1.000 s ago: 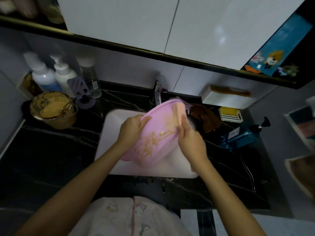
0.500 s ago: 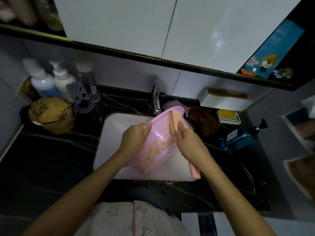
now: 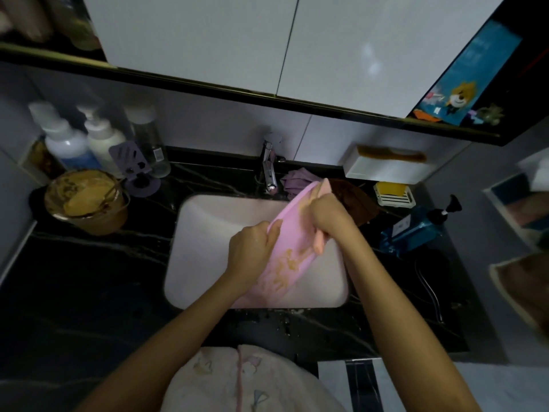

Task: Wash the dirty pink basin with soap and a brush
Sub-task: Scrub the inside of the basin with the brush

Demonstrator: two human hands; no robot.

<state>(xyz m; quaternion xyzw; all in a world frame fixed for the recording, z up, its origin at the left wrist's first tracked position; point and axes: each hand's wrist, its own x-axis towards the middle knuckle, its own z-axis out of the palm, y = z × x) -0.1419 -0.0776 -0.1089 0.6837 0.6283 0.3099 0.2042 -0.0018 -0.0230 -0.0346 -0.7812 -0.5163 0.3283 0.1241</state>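
The pink basin [image 3: 289, 251] is tilted steeply over the white sink [image 3: 202, 248], its inside smeared with tan grime. My left hand [image 3: 252, 248] grips its left rim, thumb over the edge. My right hand [image 3: 329, 214] grips a peach-pink brush [image 3: 320, 239] and presses it against the basin's upper inside near the rim. The brush's head pokes out above my fist and its handle end below it. A yellow soap bar [image 3: 390, 188] lies in a white dish to the right.
A chrome faucet [image 3: 269, 171] stands behind the sink. A blue pump bottle [image 3: 416, 230] lies on the black counter [image 3: 89, 278] at right. At left stand a bowl of tan paste [image 3: 84, 200] and several bottles [image 3: 101, 138]. Cloths [image 3: 294, 178] lie behind the basin.
The basin has tipped more upright and edge-on. My right hand moved the brush up toward the basin's top rim. My left hand kept its hold on the rim.
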